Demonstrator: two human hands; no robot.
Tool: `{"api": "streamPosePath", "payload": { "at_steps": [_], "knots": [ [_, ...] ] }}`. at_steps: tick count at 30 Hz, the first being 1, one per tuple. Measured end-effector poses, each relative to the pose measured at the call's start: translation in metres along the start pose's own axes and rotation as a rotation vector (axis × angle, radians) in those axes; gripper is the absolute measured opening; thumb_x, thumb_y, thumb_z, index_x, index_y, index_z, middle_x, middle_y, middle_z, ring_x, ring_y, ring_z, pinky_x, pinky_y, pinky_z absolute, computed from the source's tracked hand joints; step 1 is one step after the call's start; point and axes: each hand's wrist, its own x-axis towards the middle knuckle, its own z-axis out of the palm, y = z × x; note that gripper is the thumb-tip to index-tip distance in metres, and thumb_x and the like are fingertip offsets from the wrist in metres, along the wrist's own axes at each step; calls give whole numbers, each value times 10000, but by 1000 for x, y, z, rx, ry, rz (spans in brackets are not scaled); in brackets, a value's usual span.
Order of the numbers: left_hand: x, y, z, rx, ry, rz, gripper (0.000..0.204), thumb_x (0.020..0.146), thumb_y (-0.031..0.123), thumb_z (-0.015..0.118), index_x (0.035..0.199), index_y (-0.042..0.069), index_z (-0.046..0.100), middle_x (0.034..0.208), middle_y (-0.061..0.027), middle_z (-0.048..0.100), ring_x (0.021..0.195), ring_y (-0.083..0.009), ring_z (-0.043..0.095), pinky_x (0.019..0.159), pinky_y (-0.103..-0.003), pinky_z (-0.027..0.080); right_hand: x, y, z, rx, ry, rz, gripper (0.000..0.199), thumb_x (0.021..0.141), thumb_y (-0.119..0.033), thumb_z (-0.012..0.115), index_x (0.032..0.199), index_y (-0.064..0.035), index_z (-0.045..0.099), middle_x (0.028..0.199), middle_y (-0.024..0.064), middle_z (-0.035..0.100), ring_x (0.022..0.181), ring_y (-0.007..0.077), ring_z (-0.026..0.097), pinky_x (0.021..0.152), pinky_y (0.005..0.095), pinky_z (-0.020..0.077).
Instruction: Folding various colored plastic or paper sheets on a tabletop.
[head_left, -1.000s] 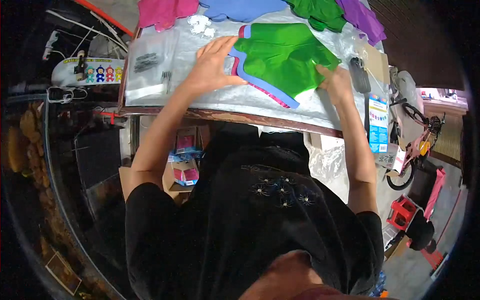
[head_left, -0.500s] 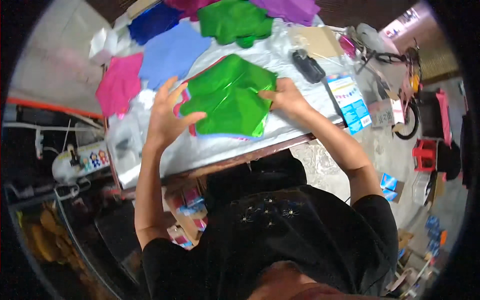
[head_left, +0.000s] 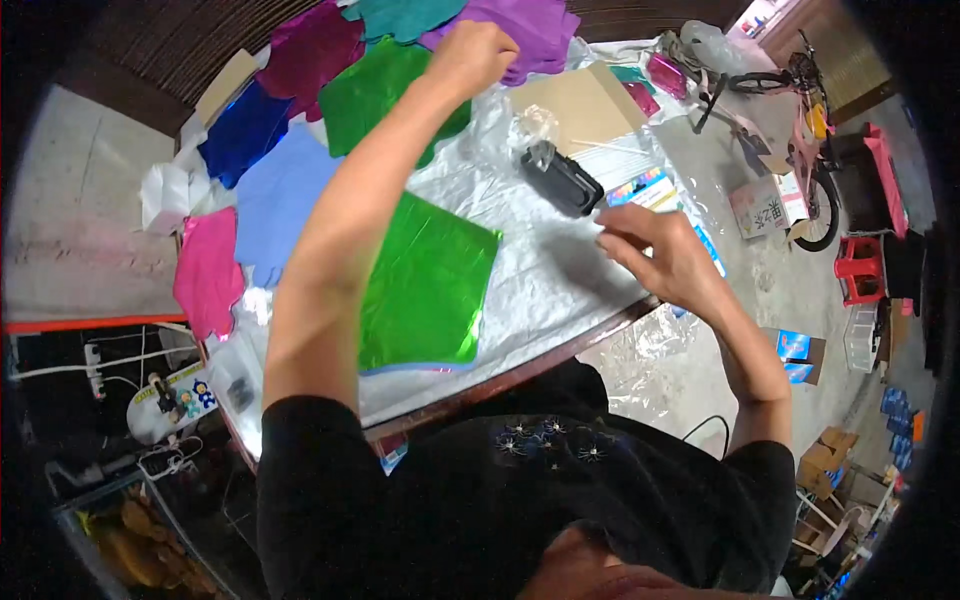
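A stack of shiny green foil-like sheets (head_left: 435, 290) lies on the white-covered table in front of me, its left side hidden behind my left forearm. My left hand (head_left: 470, 60) reaches across to the far side, its fingers curled together beside a purple pile of sheets (head_left: 545, 35). Whatever they may hold is hidden. Just under that wrist lies a second, darker green pile (head_left: 370, 95). My right hand (head_left: 665, 255) hovers over the table's right front edge, thumb and fingers apart with nothing between them. Nearest to it are a black case-like object (head_left: 563, 182) and a blue-and-white package (head_left: 650, 188).
Light blue (head_left: 280, 195), pink (head_left: 208, 275), dark blue (head_left: 245, 135) and magenta piles (head_left: 315, 55) line the table's left and back. Cardboard (head_left: 580, 105) and thin white sticks (head_left: 620, 148) lie far right. A bicycle (head_left: 815, 150) and a red stool (head_left: 858, 268) stand beyond.
Both hands have left the green stack. My left hand has moved far forward to the back piles; my right has moved right, off the stack. The view has shifted.
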Motion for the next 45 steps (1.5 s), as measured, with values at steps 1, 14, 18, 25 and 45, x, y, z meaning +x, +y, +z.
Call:
{"api": "streamPosePath", "payload": {
  "at_steps": [1, 14, 18, 25, 45],
  "knots": [
    [17, 1, 17, 45, -71, -46, 198, 850, 192, 734, 1005, 76, 778, 1021, -138, 736, 972, -334, 704, 829, -417, 564, -4, 3, -7, -3, -4, -16, 179, 947, -61, 674, 1081, 57, 665, 855, 135, 701, 785, 199, 714, 703, 319, 561],
    [47, -23, 113, 275, -22, -54, 182, 842, 220, 736, 967, 95, 779, 992, -148, 740, 951, -350, 705, 835, -459, 564, 11, 45, -52, -14, -67, -49, 168, 923, -25, 686, 1077, 43, 679, 966, 159, 732, 849, 248, 730, 766, 350, 562],
    [42, -25, 107, 40, 155, -276, 157, 830, 237, 751, 913, 109, 791, 926, -128, 757, 869, -325, 725, 774, -437, 570, 42, 56, -54, -15, -73, -120, 167, 939, -42, 668, 1086, 37, 682, 986, 162, 735, 867, 255, 731, 789, 356, 562],
    [47, -57, 111, -540, 176, -719, 165, 760, 182, 861, 834, 58, 781, 809, -34, 752, 690, -124, 653, 659, -297, 535, 157, 102, -51, -223, 154, -255, 267, 990, -104, 583, 1220, 14, 651, 1159, 202, 702, 1065, 305, 696, 897, 385, 544],
    [59, -38, 107, -735, 324, -810, 287, 832, 179, 819, 1008, -22, 713, 958, -49, 731, 885, -134, 662, 726, -304, 541, 292, 138, -9, -852, 235, -323, 330, 981, -202, 559, 1257, -49, 655, 1366, 161, 607, 1313, 341, 532, 1127, 506, 382]
  ]
}}
